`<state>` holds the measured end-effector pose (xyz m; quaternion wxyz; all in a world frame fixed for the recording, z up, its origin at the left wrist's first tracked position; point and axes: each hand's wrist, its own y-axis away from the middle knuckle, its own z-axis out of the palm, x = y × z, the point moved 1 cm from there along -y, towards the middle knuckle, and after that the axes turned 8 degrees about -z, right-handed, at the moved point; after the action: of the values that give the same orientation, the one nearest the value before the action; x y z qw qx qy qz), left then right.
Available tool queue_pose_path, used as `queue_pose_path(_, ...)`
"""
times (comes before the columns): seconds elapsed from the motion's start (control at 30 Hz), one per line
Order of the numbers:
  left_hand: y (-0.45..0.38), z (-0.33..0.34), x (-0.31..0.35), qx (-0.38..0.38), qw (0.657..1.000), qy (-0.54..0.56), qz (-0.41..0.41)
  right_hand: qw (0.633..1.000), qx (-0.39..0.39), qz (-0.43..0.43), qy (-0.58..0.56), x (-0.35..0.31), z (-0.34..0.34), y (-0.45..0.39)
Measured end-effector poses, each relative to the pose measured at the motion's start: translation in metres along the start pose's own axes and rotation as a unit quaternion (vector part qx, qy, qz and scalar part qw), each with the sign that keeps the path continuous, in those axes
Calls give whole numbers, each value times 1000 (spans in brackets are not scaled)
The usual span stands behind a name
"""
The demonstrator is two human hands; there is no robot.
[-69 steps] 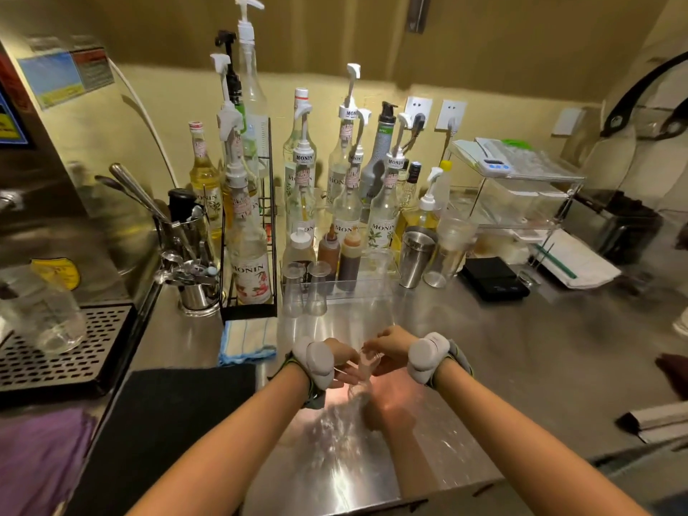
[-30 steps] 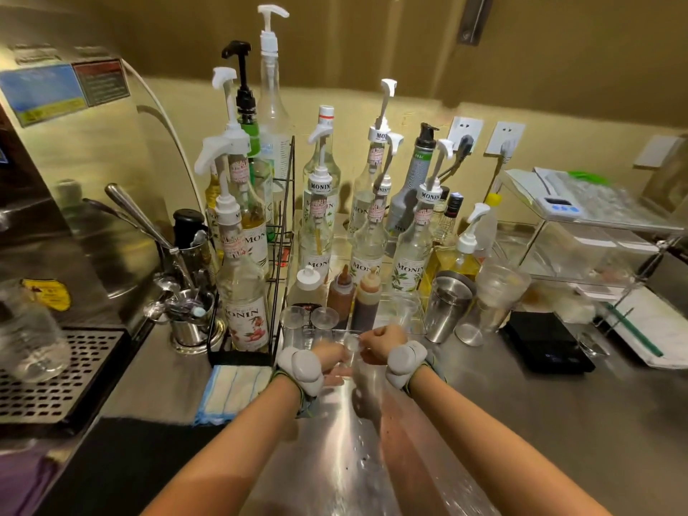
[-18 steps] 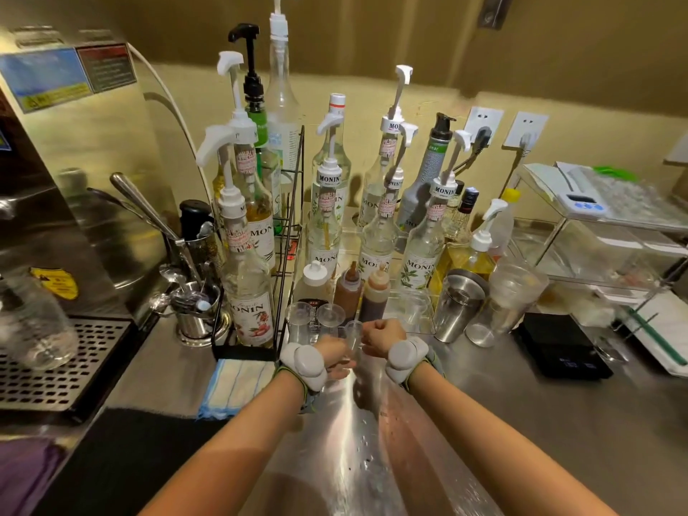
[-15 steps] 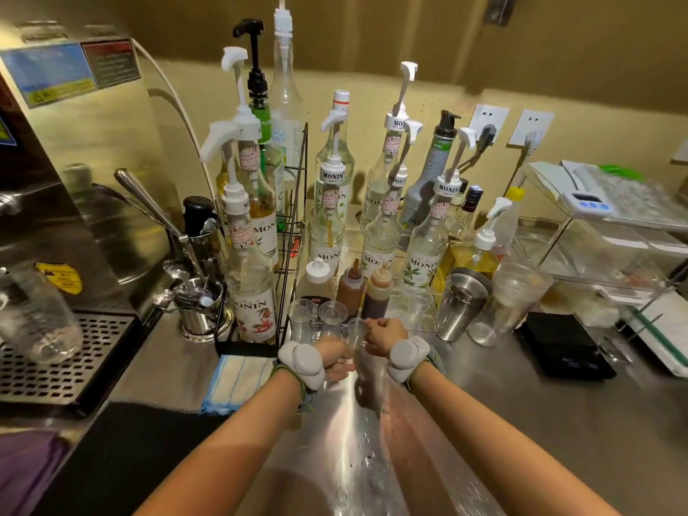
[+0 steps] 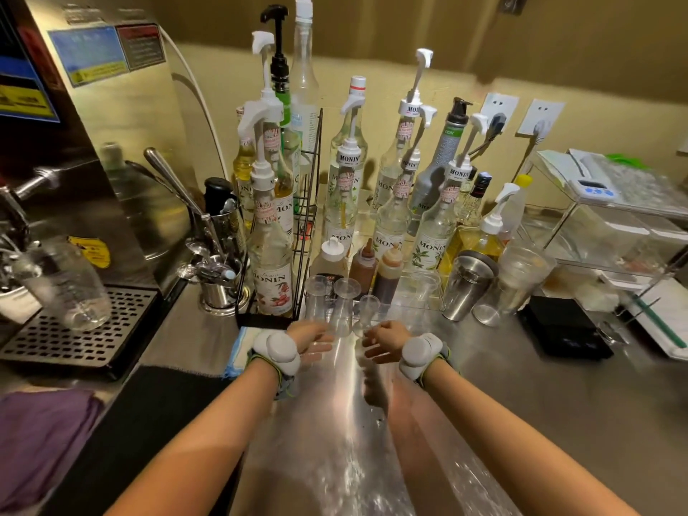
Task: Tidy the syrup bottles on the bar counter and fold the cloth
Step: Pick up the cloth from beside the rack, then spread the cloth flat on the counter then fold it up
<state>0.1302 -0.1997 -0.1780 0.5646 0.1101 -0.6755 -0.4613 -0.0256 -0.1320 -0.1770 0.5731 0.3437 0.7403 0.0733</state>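
A: Syrup bottles (image 5: 391,202) crowd the back of the steel counter (image 5: 540,404), from eleven to one o'clock of the hands. A few stand in the black wire rack (image 5: 309,202) at eleven; the front one there is a Monin bottle (image 5: 270,262) with a white pump.

B: And the cloth?

A: A blue-edged folded cloth (image 5: 238,351) lies flat at the rack's near edge, at nine o'clock of the left hand (image 5: 311,338), partly hidden behind the wrist.

B: What are the hands doing?

A: Both sit at the centre, just short of three small clear cups (image 5: 340,303) at twelve. The left hand's fingers lie fairly straight and loose toward the cups; I cannot tell whether they touch one. The right hand (image 5: 383,338) is near the smallest cup, fingers loosely bent, and I cannot tell whether it grips anything.

B: Any room to move?

A: Bare steel runs from the hands toward six o'clock, and wide open to four. At three sits a black scale (image 5: 566,329). A steel shaker (image 5: 467,284) and a plastic cup (image 5: 515,281) stand at two. At eight a black mat (image 5: 141,422) borders the counter, with the drip tray (image 5: 74,329) at nine.
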Motion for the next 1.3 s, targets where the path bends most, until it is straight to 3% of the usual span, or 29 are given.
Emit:
queue_pose_path(0.13,9,-24,-7,3,999,42,9,999,-33,0,-9,-1,34,12)
queue_pose_path(0.43,-1,-96,-17,197,979,24,54,995,-64,-75,8,-15,117,25)
queue_pose_path(0.6,-2,-113,-20,160,986,-46,-9,985,-74,-154,10,-28,151,27)
queue_pose_path(0.77,-3,-108,-22,169,981,-97,-21,983,-136,-95,82,-16,167,16)
queue_pose_path(0.97,-4,-87,-38,74,988,-113,-68,965,-6,-103,240,9,137,13)
queue_pose_path(1.03,-13,-76,-47,43,990,-133,-38,954,4,-118,275,20,130,18)
queue_pose_path(1.2,-21,-59,-61,21,981,-191,-24,941,18,-121,314,39,127,29)
queue_pose_path(1.3,-15,-56,-60,39,975,-216,-40,956,47,-118,264,43,124,33)
